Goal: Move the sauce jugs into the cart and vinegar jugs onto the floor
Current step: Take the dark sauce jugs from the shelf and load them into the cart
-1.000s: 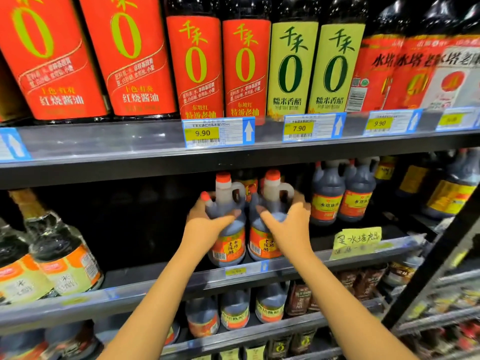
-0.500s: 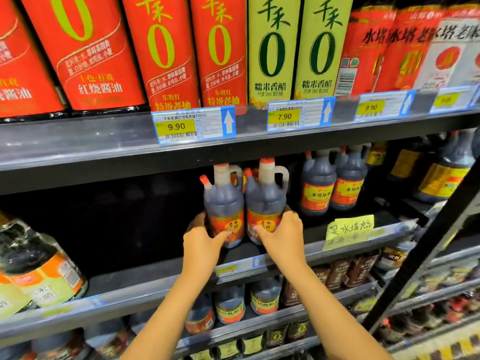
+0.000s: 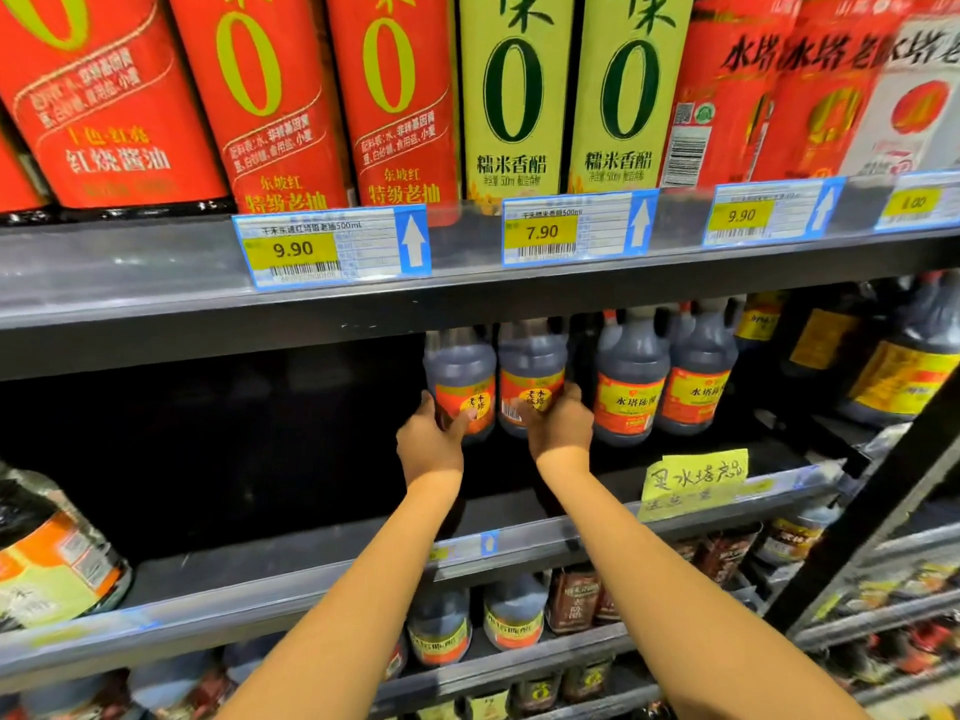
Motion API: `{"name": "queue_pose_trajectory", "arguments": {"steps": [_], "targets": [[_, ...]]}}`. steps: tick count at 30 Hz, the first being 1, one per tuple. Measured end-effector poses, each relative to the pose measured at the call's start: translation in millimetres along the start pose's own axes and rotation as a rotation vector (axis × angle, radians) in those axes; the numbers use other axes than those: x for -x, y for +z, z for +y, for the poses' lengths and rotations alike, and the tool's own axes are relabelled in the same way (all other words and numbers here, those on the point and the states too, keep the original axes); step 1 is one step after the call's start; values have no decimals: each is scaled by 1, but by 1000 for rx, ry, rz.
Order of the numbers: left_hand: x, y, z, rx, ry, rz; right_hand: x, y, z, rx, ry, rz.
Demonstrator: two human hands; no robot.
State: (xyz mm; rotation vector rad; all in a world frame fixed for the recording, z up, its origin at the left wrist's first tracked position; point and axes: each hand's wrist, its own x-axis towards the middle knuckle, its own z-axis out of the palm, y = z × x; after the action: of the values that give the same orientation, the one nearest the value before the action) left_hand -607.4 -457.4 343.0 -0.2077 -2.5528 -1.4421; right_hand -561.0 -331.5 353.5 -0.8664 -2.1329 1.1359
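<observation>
Now, starting at the far left of the frame, a large bottle (image 3: 52, 558) with an orange label leans on the middle shelf (image 3: 260, 579), cut off by the picture's edge. Moving to centre frame, your left hand (image 3: 428, 449) grasps the left jug (image 3: 460, 379), thumb across the lower label and fingers wrapped round the far side, where you cannot see them. That jug stands upright, long axis vertical, its red and yellow label facing you. Touching it on the right is the right jug (image 3: 530, 376), upright the same way with its label also forward. Your right hand (image 3: 561, 433) grips it low on its right side, with the thumb on the label.

Both jugs sit deep under the upper shelf (image 3: 156, 314), whose front edge hides their caps, spouts and handles. Your hands cover their bases, so you cannot tell whether they rest on the shelf deck or hang just above it. Just right of your right hand, two neighbour jugs (image 3: 665, 387) stand upright side by side, their tops partly hidden as well. Below them, at lower right, a yellow handwritten note (image 3: 693, 480) is stuck on the shelf rail. The bottles at the far right are blurred and hard to read.
</observation>
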Motion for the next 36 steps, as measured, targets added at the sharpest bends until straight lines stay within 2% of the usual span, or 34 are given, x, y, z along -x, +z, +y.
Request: {"name": "queue_pose_trajectory", "arguments": {"steps": [6,14,19,22,25,29,32,36], "targets": [[-14,16,7,-82,32,9,-18,7,0,-48,-34,7],[-24,23,9,-110,47,-10,-35,9,-2,82,-113,-38],[-19,22,11,-107,-63,-143,-30,6,-1,162,-38,-128],[-7,16,18,-296,-98,-277,-20,-4,-4,170,-17,-209],[9,-2,27,-565,64,-362,-2,-28,-9,307,-137,-293],[39,-32,30,-793,345,-433,37,-71,-9,598,-395,-291],[62,-48,34,-876,494,-448,64,-99,-7,830,-465,-275],[90,-55,51,-878,666,-501,94,-128,10,830,-494,-270]]}}
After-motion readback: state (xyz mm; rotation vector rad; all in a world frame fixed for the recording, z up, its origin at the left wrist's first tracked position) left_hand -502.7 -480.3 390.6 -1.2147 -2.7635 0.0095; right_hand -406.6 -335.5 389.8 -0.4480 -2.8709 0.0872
